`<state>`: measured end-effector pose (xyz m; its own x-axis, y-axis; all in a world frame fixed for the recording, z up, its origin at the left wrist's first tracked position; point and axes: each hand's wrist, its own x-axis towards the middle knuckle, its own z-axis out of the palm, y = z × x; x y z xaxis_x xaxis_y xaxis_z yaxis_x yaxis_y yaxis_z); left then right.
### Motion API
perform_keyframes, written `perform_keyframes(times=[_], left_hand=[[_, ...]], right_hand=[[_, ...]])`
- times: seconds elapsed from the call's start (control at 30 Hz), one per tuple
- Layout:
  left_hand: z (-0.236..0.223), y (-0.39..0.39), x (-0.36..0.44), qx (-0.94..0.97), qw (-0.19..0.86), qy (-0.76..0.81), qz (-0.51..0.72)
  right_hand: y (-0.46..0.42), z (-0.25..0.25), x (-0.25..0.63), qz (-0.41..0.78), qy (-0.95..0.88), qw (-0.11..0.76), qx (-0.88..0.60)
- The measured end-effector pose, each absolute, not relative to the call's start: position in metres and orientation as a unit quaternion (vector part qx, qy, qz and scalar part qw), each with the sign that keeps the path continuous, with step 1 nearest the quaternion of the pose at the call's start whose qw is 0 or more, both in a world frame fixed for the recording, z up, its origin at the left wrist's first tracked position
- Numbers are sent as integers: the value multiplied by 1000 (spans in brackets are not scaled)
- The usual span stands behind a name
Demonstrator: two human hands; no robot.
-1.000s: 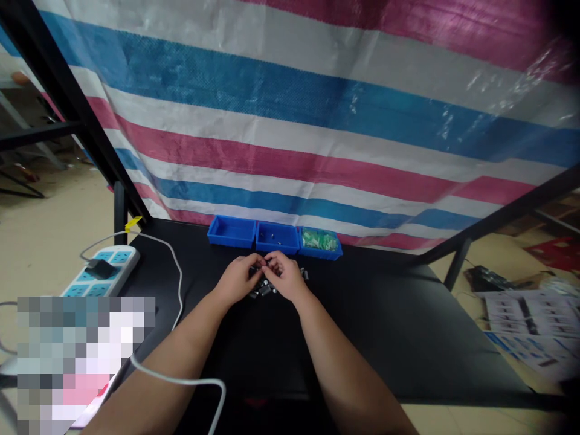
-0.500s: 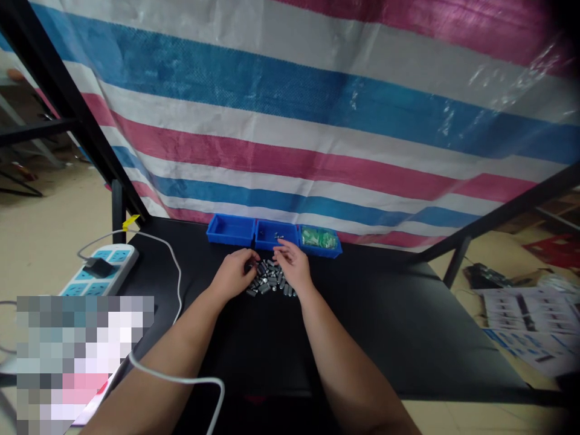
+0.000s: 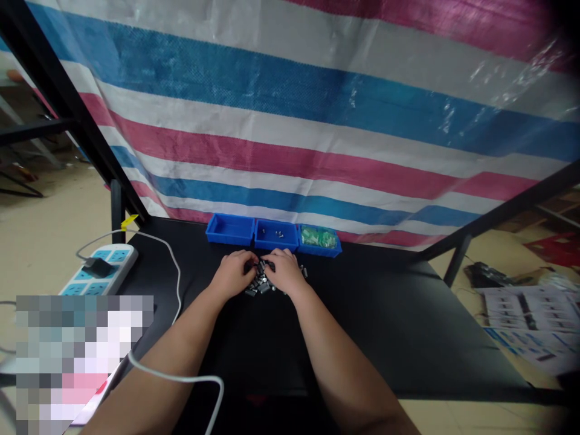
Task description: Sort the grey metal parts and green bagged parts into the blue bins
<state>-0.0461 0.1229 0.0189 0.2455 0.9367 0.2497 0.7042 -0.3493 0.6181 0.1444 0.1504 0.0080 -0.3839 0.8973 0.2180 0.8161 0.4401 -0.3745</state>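
A heap of several small grey metal parts (image 3: 261, 284) lies on the black table (image 3: 371, 326), just in front of three blue bins. My left hand (image 3: 233, 275) rests on the heap's left side with fingers curled down into it. My right hand (image 3: 284, 270) covers the heap's right side, fingers bent and pinched toward the left hand. What the fingertips hold is too small to make out. The middle blue bin (image 3: 276, 236) has a few small parts in it. The left bin (image 3: 230, 229) looks empty, and the right bin (image 3: 319, 240) holds green pieces.
A white power strip (image 3: 100, 269) with a black plug sits at the table's left edge, and its white cable (image 3: 179, 284) runs down toward me. A striped tarpaulin (image 3: 317, 121) hangs behind the bins. Black frame bars (image 3: 67, 103) rise on the left. Papers (image 3: 525, 320) lie on the floor at right.
My right hand reached up to the middle bin half a second ago and has come back down onto the heap. Both hands are close together over the parts again.
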Motion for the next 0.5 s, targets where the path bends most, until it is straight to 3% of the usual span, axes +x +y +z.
perform_keyframes(times=[0.23,0.5], left_hand=[[19,122,-45,759,196,545,297],[19,123,-46,756,195,552,293]], right_hand=[[150,12,146,107,-821,209,-521],[161,12,150,222,-700,462,-498]])
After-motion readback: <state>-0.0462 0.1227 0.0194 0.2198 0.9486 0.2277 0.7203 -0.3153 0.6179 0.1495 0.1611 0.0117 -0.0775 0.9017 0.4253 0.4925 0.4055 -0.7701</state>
